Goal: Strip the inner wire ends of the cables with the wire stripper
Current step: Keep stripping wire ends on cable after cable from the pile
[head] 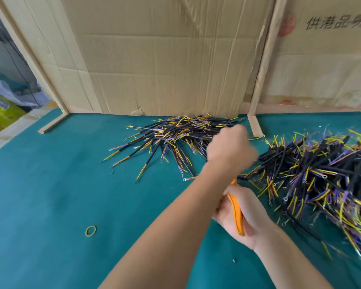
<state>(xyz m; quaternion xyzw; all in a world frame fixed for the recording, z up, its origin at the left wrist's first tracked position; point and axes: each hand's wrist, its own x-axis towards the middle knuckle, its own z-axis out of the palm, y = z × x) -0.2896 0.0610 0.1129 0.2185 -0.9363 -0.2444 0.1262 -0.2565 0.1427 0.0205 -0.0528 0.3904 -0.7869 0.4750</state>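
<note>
Cardboard sheets walled the back of the green surface, with wooden strips at the joins. Two heaps of cables lay on it: a smaller pile against the cardboard, and a larger pile spilling to the right edge of view. My judgement: one heap held finished pieces and the other unstripped stock, kept apart to avoid mixing; I could not tell which was which. My left hand reached across toward the gap between the piles, fingers curled; motion blur hid whether it pinched a cable, so I cannot tell its hold. My right hand sat nearer my body, clamped round the orange handles of the wire stripper, its cutting end hidden under my left forearm. Holding the tool low and close probably left the left hand free to fetch and drop cables. A yellow rubber band lay alone on the left, well apart from both piles. Open room lay left and front; the cardboard closed off the back, and the larger pile crowded the right hand's side.
</note>
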